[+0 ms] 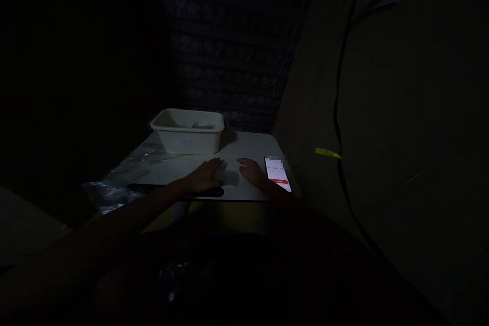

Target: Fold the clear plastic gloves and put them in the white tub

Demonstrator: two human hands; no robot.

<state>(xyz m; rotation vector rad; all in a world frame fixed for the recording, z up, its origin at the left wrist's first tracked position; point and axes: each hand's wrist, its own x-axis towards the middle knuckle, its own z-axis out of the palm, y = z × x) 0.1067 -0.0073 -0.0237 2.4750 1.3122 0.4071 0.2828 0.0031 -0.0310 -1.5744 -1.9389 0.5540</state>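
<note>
In dim light, my left hand point(203, 175) is over the near part of the white table point(244, 147), its fingers spread and nothing seen in them. A long black object point(208, 192) lies along the front edge, just below that hand. My right hand point(250, 169) is open too, with thumb and fingers apart, a short way to the right. Between the hands is a faint grey patch that I cannot make out. A phone point(278, 174) with a lit screen lies beside my right hand, near the table's right edge.
A pale plastic tub point(189, 135) stands at the table's back left, with something grey inside. Crumpled clear plastic point(110, 196) hangs at the left front corner. Along the right wall runs a black cable point(336, 86) with a yellow tag point(326, 152).
</note>
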